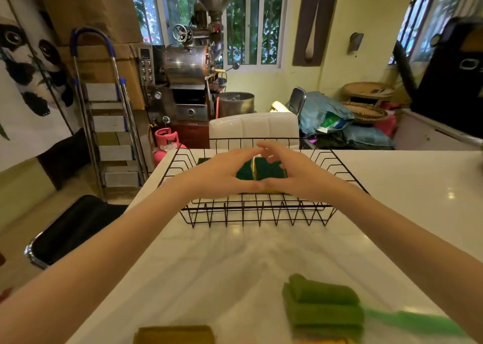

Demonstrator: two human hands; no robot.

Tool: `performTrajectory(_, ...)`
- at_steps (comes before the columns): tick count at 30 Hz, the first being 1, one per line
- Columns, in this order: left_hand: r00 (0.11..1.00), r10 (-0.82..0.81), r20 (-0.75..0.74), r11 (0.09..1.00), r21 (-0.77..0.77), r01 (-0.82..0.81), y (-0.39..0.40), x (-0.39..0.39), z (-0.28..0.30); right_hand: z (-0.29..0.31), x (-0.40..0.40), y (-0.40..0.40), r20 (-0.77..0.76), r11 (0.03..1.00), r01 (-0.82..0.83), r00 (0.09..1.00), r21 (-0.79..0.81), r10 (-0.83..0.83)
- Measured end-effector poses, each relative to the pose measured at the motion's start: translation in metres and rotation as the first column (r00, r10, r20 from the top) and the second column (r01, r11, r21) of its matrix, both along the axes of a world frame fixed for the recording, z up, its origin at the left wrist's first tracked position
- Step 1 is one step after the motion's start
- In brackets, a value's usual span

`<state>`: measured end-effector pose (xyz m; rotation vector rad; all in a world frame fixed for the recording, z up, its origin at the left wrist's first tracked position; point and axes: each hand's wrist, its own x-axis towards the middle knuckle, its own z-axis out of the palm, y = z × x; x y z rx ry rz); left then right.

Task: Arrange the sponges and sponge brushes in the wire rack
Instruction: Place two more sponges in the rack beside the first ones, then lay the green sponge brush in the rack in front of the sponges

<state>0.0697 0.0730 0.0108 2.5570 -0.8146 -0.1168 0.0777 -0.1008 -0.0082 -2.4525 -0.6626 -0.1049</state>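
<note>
Our left hand and right hand cup the green sponges inside the wire rack, fingers curled loosely around them, seemingly squaring them upright together. More sponges and a green sponge brush wait on the counter near us.

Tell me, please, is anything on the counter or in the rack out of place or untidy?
Nothing is spilled or damaged. Both hands are in the wire rack around the dark green sponges. Not yet put away: a green sponge brush and a yellowish sponge, lying loose at the near edge of the counter.
</note>
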Motion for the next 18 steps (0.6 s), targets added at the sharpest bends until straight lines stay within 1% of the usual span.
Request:
performTrajectory(3, 0.999, -0.044, 0.030, 0.993, -0.107, 0.047, -0.014, -0.027, -0.002, -0.002, -0.032, -0.019, 0.023, 0.995, 0.042, 0.999, 0.087, -0.044)
performTrajectory(7, 0.988, -0.132, 0.085, 0.982, -0.125, 0.142, -0.032, -0.055, -0.010, -0.009, -0.070, -0.046, 0.035, 0.985, 0.096, 0.994, 0.146, -0.103)
performTrajectory(10, 0.983, -0.183, 0.013, 0.980, -0.080, 0.183, -0.044, -0.069, -0.018, -0.015, -0.093, -0.064, 0.001, 0.981, 0.119, 0.993, 0.156, -0.121)
performTrajectory(13, 0.965, -0.249, -0.083, 0.968, -0.009, 0.249, -0.054, -0.080, -0.025, -0.020, -0.110, -0.080, -0.045, 0.988, 0.132, 0.991, 0.083, -0.128)
performTrajectory(16, 0.948, -0.258, -0.185, 0.956, 0.093, 0.279, -0.063, -0.088, -0.036, -0.028, -0.124, -0.094, -0.145, 0.989, 0.144, 0.980, 0.039, -0.137)
performTrajectory(18, 0.941, -0.269, -0.207, 0.943, 0.144, 0.301, -0.069, -0.091, -0.043, -0.033, -0.130, -0.102, -0.219, 0.990, 0.140, 0.966, -0.019, -0.140)
